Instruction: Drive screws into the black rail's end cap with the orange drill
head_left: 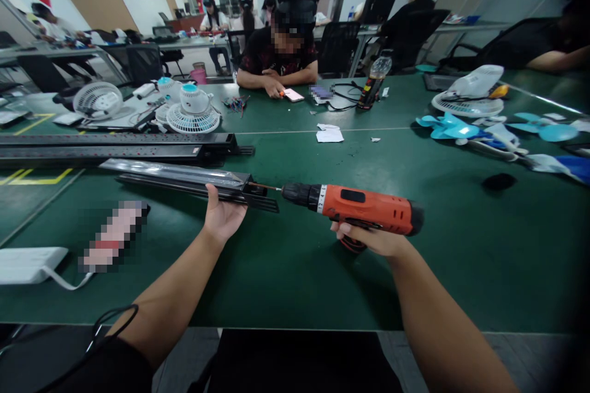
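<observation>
Surface finishes: orange drill [375, 209] and black bar [191, 179].
Drill: smooth plastic, satin sheen; chuck [298, 193] matt black. Bar: smooth, metal-like, under glossy clear film [177, 172]. Table top [290, 282]: smooth green, softly reflective. Fan blades [452, 128]: glossy blue plastic. Fan guard [193, 121]: smooth white plastic. Bottle [375, 80]: clear, shiny plastic. Sheet [330, 135]: matt white paper.

"2" and "4" on drill collar [321, 199]

The drill [369, 204] is orange and black, the held bar [193, 179] black, the tabletop [295, 285] green, the far-right fan blades [449, 127] turquoise.
</observation>
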Motion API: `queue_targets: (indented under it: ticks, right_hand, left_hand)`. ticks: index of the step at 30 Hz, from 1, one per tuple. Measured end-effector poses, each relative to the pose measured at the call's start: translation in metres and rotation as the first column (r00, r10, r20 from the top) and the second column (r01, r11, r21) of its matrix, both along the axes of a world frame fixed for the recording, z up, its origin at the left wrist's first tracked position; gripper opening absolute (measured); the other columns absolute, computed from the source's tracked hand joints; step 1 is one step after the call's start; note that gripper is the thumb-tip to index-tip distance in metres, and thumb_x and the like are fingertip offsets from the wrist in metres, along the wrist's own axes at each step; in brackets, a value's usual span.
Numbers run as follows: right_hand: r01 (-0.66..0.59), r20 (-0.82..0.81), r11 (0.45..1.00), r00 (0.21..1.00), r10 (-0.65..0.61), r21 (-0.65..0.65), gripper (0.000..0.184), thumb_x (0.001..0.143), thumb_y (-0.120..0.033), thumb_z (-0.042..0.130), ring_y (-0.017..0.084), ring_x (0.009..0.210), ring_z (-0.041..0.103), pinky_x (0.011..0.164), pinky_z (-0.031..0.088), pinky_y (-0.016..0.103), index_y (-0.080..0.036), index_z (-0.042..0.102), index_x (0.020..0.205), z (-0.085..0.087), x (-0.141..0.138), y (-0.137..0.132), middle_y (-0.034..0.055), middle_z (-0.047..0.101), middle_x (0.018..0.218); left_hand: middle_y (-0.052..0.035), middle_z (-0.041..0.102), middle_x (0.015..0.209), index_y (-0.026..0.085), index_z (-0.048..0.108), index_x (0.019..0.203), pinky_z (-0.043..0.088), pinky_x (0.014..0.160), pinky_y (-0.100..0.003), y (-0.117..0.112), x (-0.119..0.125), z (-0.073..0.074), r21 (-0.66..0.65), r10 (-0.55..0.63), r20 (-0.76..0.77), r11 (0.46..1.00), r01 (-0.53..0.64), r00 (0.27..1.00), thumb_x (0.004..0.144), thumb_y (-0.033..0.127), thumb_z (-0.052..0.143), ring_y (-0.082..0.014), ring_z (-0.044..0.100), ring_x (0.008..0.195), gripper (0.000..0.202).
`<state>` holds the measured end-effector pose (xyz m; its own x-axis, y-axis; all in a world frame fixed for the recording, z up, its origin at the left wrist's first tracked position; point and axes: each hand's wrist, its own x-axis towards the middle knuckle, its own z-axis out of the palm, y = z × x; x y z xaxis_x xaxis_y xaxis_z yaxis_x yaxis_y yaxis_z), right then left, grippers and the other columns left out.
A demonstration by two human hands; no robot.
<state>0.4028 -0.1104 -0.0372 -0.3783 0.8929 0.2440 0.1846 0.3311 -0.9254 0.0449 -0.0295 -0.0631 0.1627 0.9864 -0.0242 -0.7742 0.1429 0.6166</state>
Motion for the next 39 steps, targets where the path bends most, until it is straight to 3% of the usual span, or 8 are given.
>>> queue_targets:
  ticks: [3, 7, 12, 15, 20, 27, 39]
  right_hand:
    - [-0.012, -0.042, 1.0, 0.999, 0.012, -0.001, 0.022, 0.099, -0.043, 0.077, 0.017, 0.071, 0.075, 0.067, 0.067, 0.03, -0.021, 0.076, 0.097, 0.007, -0.003, 0.0, 0.0046, 0.078, 0.085]
    - [-0.104, -0.049, 0.994, 0.993, 0.105, 0.025, 0.022, 0.098, -0.033, 0.079, 0.017, 0.075, 0.076, 0.065, 0.067, 0.029, -0.022, 0.076, 0.116, 0.021, -0.002, 0.003, 0.0066, 0.081, 0.099]
    - [-0.23, -0.021, 0.972, 0.973, 0.231, 0.047, 0.017, 0.099, -0.028, 0.076, 0.014, 0.067, 0.072, 0.061, 0.066, 0.028, -0.02, 0.076, 0.115, 0.031, 0.0, 0.007, 0.0047, 0.079, 0.094]
    - [-0.205, -0.031, 0.979, 0.978, 0.206, 0.021, 0.017, 0.099, -0.03, 0.077, 0.018, 0.076, 0.076, 0.068, 0.069, 0.031, -0.02, 0.076, 0.114, 0.027, 0.0, 0.006, 0.0051, 0.079, 0.092]
    - [-0.151, -0.043, 0.986, 0.987, 0.154, 0.071, 0.027, 0.098, -0.026, 0.078, 0.022, 0.096, 0.08, 0.082, 0.071, 0.035, -0.024, 0.074, 0.125, 0.02, 0.001, 0.005, 0.0066, 0.081, 0.106]
    - [-0.125, 0.043, 0.991, 0.991, 0.123, 0.046, 0.023, 0.098, -0.027, 0.078, 0.022, 0.088, 0.08, 0.074, 0.071, 0.034, -0.024, 0.076, 0.12, 0.02, 0.003, 0.004, 0.0067, 0.082, 0.103]
    - [-0.121, 0.019, 0.99, 0.993, 0.12, 0.074, 0.026, 0.097, -0.026, 0.078, 0.022, 0.093, 0.081, 0.083, 0.072, 0.036, -0.024, 0.075, 0.123, 0.023, 0.0, 0.004, 0.0071, 0.083, 0.105]
  left_hand:
    - [-0.0066, 0.082, 0.124, 0.024, 0.077, 0.126, 0.055, 0.114, -0.041, 0.0, 0.0, 0.0, 0.009, -0.015, 0.017, 1.0, 0.015, 1.0, 0.093, 0.076, 0.066, -0.0299, 0.07, 0.132, 0.062]
    - [-0.0084, 0.082, 0.123, 0.022, 0.077, 0.124, 0.055, 0.113, -0.041, -0.001, 0.001, 0.002, 0.002, 0.001, 0.007, 1.0, -0.001, 1.0, 0.093, 0.076, 0.067, -0.0304, 0.071, 0.13, 0.064]
    - [-0.0082, 0.082, 0.122, 0.022, 0.076, 0.125, 0.055, 0.114, -0.042, -0.001, 0.002, 0.002, -0.005, -0.009, -0.003, 1.0, 0.009, 1.0, 0.091, 0.078, 0.066, -0.0314, 0.07, 0.132, 0.066]
    - [-0.0078, 0.082, 0.122, 0.022, 0.076, 0.126, 0.056, 0.111, -0.039, -0.001, 0.001, 0.002, -0.003, -0.013, 0.004, 1.0, 0.013, 1.0, 0.092, 0.078, 0.065, -0.0298, 0.072, 0.13, 0.066]
    - [-0.007, 0.082, 0.122, 0.023, 0.075, 0.13, 0.056, 0.112, -0.041, 0.0, -0.001, -0.001, 0.006, -0.032, 0.032, 0.999, 0.031, 0.999, 0.093, 0.076, 0.067, -0.0301, 0.072, 0.13, 0.064]
    - [-0.006, 0.083, 0.123, 0.024, 0.077, 0.127, 0.055, 0.113, -0.04, 0.001, 0.0, -0.001, 0.022, -0.026, 0.027, 0.999, 0.025, 0.999, 0.091, 0.076, 0.068, -0.0281, 0.073, 0.126, 0.063]
    - [-0.0079, 0.082, 0.124, 0.022, 0.076, 0.128, 0.054, 0.114, -0.042, -0.001, 0.0, 0.001, -0.003, -0.022, 0.03, 1.0, 0.022, 0.999, 0.091, 0.075, 0.069, -0.0299, 0.071, 0.13, 0.065]
